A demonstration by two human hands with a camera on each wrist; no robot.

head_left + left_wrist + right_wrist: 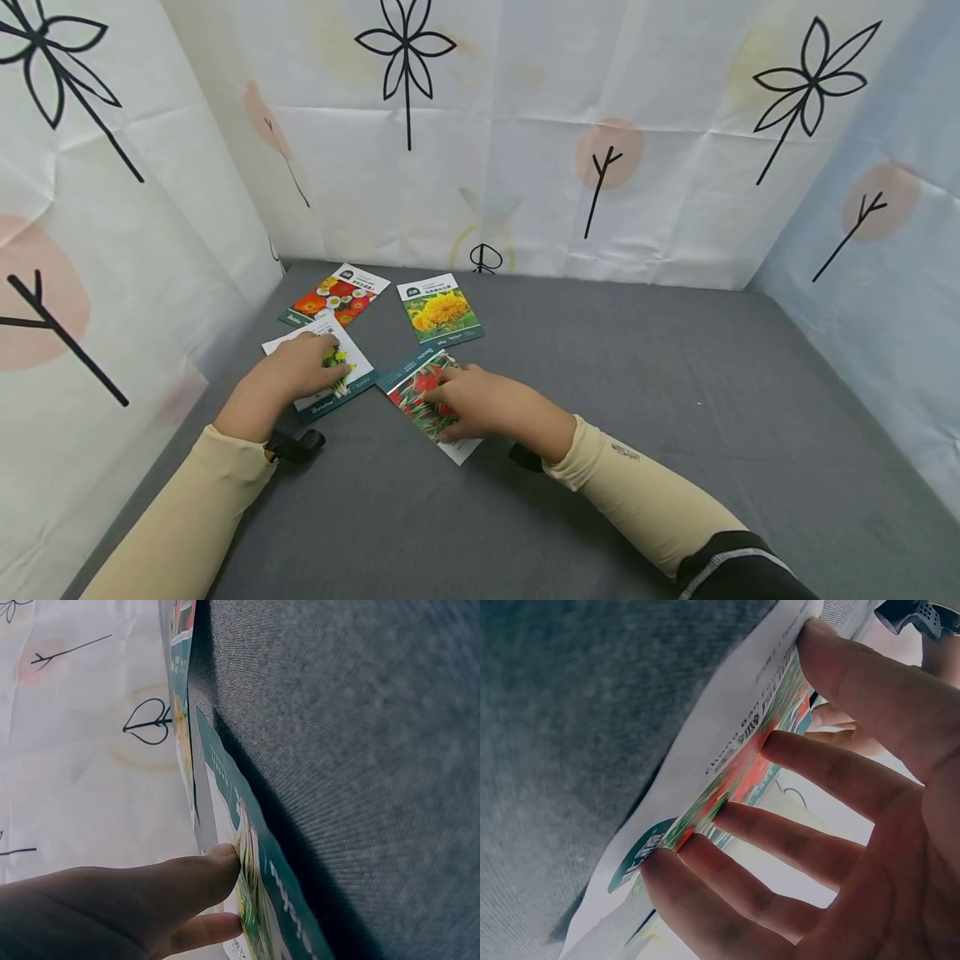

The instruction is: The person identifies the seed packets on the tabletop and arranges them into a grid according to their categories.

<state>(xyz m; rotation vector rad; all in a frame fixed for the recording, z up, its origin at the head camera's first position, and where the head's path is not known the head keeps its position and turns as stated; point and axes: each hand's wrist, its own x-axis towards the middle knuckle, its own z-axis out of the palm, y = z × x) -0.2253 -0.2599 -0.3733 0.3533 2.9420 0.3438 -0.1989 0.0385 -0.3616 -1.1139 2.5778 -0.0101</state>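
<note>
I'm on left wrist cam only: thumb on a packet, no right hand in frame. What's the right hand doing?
Observer: The right hand has its fingertips on a red-flower packet.
Operator: Which end of that one points at the person?
Observer: The white end, going by the head view.
Operator: How many packets in total?
Observer: Four: the red-flower packet, the one under the left hand, a yellow-flower packet and an orange-and-red-flower packet.
</note>
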